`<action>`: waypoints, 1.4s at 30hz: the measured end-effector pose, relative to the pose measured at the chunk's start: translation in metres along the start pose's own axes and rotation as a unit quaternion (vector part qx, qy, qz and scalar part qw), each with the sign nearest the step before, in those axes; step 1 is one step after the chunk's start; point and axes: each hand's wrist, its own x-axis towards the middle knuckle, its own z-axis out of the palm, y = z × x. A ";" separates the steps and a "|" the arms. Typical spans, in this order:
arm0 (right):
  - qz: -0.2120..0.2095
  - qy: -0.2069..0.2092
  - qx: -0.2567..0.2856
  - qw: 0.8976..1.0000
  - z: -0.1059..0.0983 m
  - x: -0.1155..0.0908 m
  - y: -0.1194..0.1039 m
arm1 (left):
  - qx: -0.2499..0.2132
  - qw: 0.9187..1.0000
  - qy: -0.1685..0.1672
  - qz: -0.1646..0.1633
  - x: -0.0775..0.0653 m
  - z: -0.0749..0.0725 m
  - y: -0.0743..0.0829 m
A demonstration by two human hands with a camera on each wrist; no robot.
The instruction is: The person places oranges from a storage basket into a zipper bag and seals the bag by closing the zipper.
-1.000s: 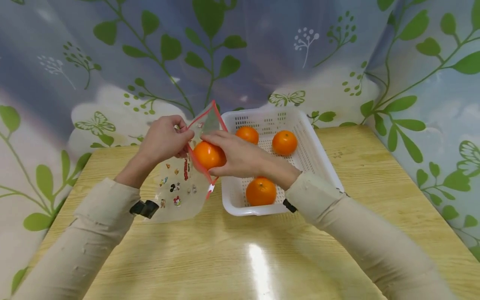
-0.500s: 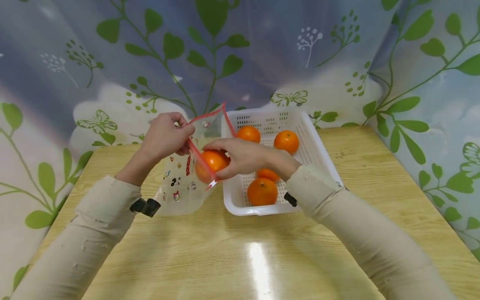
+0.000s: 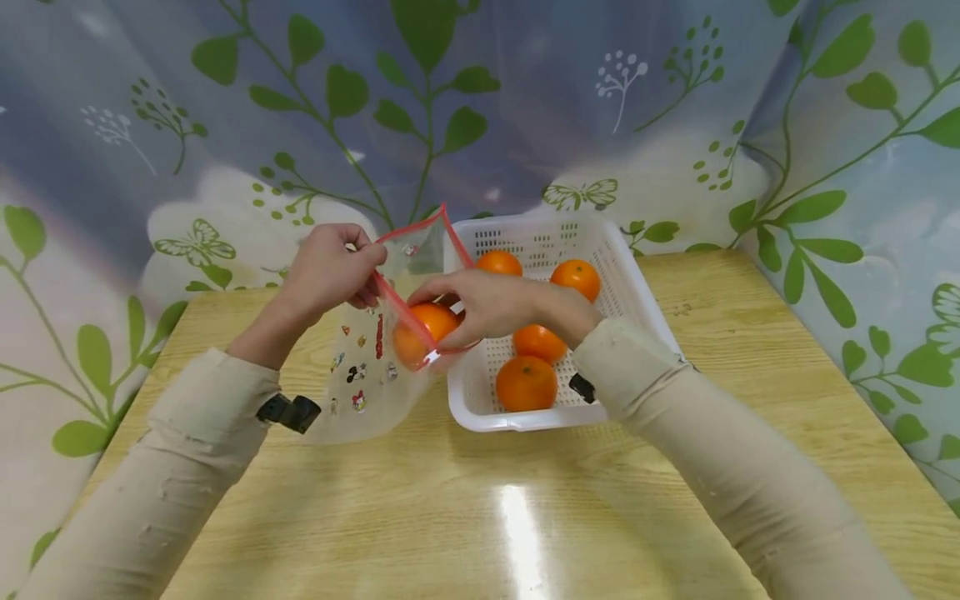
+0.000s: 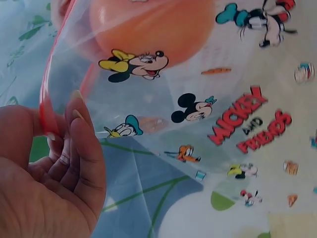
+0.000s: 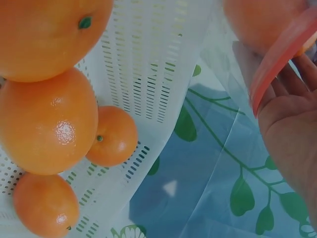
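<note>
My left hand [image 3: 327, 267] pinches the red-edged mouth of a clear slider bag [image 3: 375, 412] printed with cartoon characters. In the left wrist view, the thumb and fingers [image 4: 89, 148] hold that red rim. My right hand [image 3: 495, 307] reaches through the mouth and grips an orange [image 3: 433, 318], which sits just inside the bag. The bag's film and red strip cover part of this orange. A white slider [image 3: 431, 357] sits at the near corner of the mouth. In the right wrist view, the red strip [image 5: 282, 57] crosses over the right hand's fingers.
Right beside the bag, a white perforated basket [image 3: 480, 422] holds several oranges, including one at its near side [image 3: 527, 385]. Both stand on a wood-grain table [image 3: 390, 517]. Behind the table hangs a leaf-patterned cloth [image 3: 525, 142].
The right hand has pushed the orange slightly down and in past the red rim, and the bag's mouth has widened. The left hand keeps its pinch on the edge.
</note>
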 end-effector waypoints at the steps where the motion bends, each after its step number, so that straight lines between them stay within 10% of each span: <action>1: -0.001 -0.002 0.002 1.000 -0.001 0.000 0.001 | 0.010 1.000 0.001 0.002 0.000 -0.001 0.001; 11: -0.001 -0.019 0.006 1.000 -0.005 -0.001 0.005 | 0.085 0.996 0.000 0.013 -0.002 -0.007 0.004; 29: 0.028 0.055 0.040 0.997 -0.024 -0.041 -0.008 | 0.021 1.000 0.008 0.020 -0.004 -0.011 0.006; 42: 0.089 0.085 -0.020 0.992 -0.034 -0.074 0.039 | 0.026 0.999 0.014 0.031 -0.002 -0.009 0.004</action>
